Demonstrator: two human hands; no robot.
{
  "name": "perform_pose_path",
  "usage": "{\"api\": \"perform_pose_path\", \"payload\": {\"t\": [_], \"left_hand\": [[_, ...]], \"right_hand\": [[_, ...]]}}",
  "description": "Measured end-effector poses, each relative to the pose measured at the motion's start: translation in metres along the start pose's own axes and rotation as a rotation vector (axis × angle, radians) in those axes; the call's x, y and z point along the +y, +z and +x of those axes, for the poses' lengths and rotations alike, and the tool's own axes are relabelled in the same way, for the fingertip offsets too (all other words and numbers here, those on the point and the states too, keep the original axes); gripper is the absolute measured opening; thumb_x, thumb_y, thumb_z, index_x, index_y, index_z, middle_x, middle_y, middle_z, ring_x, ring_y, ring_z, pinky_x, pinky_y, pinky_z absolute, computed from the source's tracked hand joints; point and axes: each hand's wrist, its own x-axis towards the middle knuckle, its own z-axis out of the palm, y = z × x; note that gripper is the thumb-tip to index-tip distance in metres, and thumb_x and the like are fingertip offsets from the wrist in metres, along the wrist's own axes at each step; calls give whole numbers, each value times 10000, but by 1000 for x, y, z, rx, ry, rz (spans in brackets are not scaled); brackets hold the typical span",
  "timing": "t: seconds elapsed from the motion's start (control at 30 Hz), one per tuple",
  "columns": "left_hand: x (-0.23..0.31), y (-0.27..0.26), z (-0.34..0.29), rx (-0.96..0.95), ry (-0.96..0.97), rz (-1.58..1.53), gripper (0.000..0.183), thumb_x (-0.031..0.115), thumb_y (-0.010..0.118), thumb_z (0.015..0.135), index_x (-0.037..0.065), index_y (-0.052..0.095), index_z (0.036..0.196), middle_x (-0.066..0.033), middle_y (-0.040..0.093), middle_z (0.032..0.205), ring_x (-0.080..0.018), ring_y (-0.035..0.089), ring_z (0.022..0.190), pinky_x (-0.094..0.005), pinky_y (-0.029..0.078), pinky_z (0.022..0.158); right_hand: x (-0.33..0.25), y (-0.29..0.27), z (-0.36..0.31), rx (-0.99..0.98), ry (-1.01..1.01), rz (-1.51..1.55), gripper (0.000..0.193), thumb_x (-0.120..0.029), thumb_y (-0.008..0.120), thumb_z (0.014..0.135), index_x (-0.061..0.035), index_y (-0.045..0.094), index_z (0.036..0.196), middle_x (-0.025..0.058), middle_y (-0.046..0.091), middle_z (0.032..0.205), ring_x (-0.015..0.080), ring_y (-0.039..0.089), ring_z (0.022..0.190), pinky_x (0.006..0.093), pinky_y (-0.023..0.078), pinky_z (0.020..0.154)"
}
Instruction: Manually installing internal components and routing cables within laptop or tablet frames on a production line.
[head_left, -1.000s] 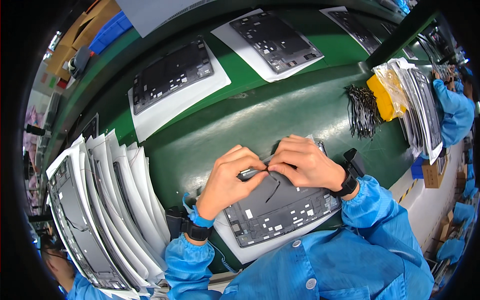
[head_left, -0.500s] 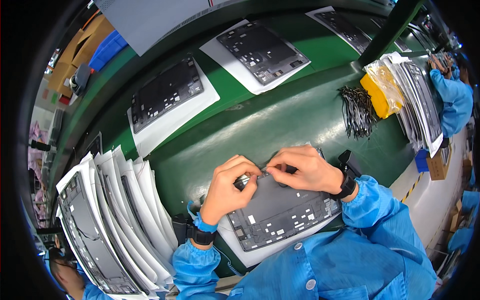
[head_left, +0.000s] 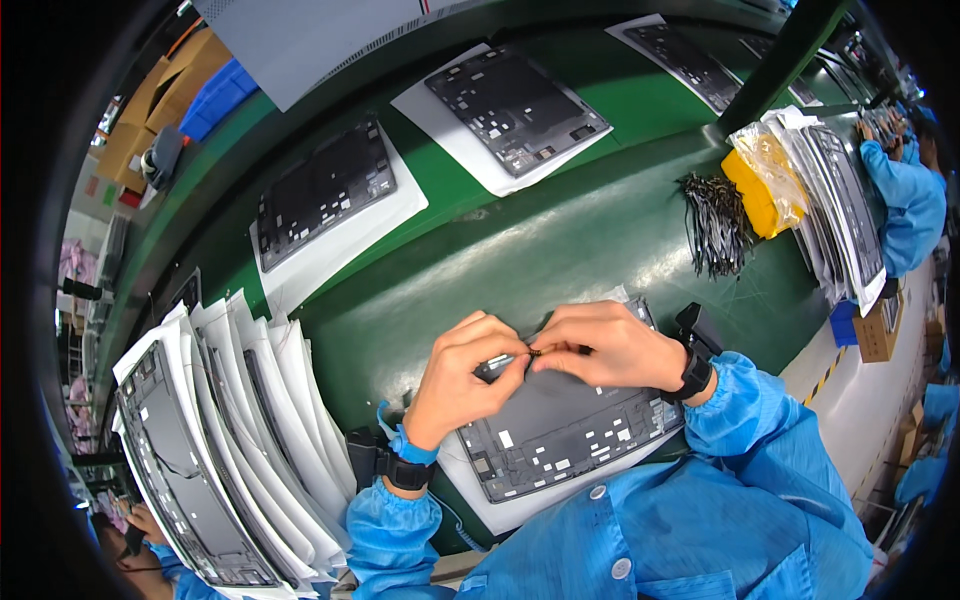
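A dark grey flat device panel [head_left: 560, 425] with several small white patches lies in front of me on a white sheet [head_left: 500, 512]. Over its far edge, my left hand [head_left: 465, 375] and my right hand [head_left: 615, 345] meet fingertip to fingertip. Both are closed in a pinch on a small dark strip-like part [head_left: 534, 352]; most of it is hidden by the fingers, so its exact kind is unclear. Each wrist wears a black band.
To the left leans a stack of similar panels [head_left: 190, 450] between white sheets. A bundle of thin black strips [head_left: 715, 225], a yellow bin [head_left: 765, 190] and another panel stack [head_left: 845, 200] stand right. Beyond, panels [head_left: 515, 110] on sheets lie along a green belt [head_left: 440, 185]. A co-worker [head_left: 910, 200] sits right.
My fingertips have come together over the panel, and the small dark part now shows between them. The panels on the green belt have slid slightly left. A co-worker's hand shows at lower left.
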Motion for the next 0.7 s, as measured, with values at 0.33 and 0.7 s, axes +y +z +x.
{"api": "perform_pose_path", "payload": {"t": [0.33,0.7], "left_hand": [[6,7,2,35,-4,66,155,-94,712,738,-13,738,868,-123,698,845,-275,631,746,-372,510,674],[7,11,5,38,-13,141,173,-80,682,726,-23,724,883,-126,631,817,-285,624,731,-371,508,657]], "right_hand": [[7,-13,-9,80,-113,-250,91,9,752,849,22,719,933,123,675,902,325,687,786,418,565,693],[15,-9,-5,53,-161,-242,58,-2,720,858,30,696,900,133,636,849,348,647,761,437,543,682]]}}
